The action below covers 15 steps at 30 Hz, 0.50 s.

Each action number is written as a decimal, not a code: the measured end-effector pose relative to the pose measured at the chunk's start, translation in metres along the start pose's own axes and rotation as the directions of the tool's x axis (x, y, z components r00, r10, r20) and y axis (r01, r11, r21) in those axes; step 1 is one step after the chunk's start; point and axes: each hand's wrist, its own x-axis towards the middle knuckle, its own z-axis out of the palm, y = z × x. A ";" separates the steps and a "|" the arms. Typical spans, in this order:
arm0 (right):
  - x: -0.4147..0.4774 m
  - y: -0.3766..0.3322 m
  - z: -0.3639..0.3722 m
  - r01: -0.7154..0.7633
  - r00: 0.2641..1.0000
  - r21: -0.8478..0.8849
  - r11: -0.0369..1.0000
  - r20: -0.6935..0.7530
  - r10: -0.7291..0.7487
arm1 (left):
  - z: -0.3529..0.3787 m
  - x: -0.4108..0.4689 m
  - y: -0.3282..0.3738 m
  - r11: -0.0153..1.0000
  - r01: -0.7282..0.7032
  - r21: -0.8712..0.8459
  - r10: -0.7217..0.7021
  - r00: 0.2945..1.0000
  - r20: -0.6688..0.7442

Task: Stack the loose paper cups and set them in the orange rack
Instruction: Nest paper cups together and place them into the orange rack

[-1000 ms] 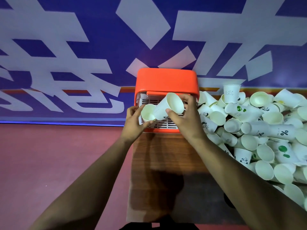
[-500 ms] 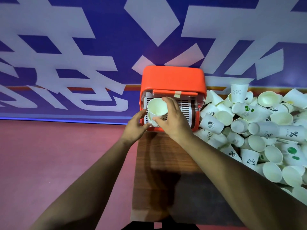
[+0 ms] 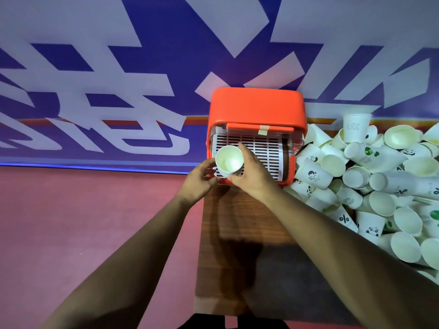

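Right hand point(image 3: 253, 173) grips the cup stack point(image 3: 229, 161) over the orange rack point(image 3: 256, 105), left hand point(image 3: 198, 180) loose-fingered at nine o'clock; seating it upright looks next.

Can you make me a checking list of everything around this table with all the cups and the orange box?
Surface: brown wooden table, shadowed near the person.
Job's things: stack of cups held at the front left of the orange rack; pile of loose cups on the table's right side.
Clutter: nothing seen.
Hands: right hand grips the stack; left hand is close beside it, grip unclear.
Cables: nothing seen.
Surroundings: blue and white banner behind; red floor on the left.
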 end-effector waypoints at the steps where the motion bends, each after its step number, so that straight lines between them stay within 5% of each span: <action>1: -0.001 0.004 -0.001 -0.034 0.999 0.041 0.999 -0.001 0.034 | 0.000 0.000 0.000 1.000 0.009 -0.005 -0.009 1.000 0.003; 7: 0.000 0.032 0.014 -0.161 0.987 0.229 0.960 0.063 0.150 | 0.005 0.006 0.004 0.999 0.006 -0.036 -0.005 1.000 0.028; 15: 0.027 0.035 0.021 -0.099 0.995 0.287 0.953 -0.003 0.104 | 0.001 0.025 0.008 0.998 0.027 -0.049 -0.029 0.998 -0.050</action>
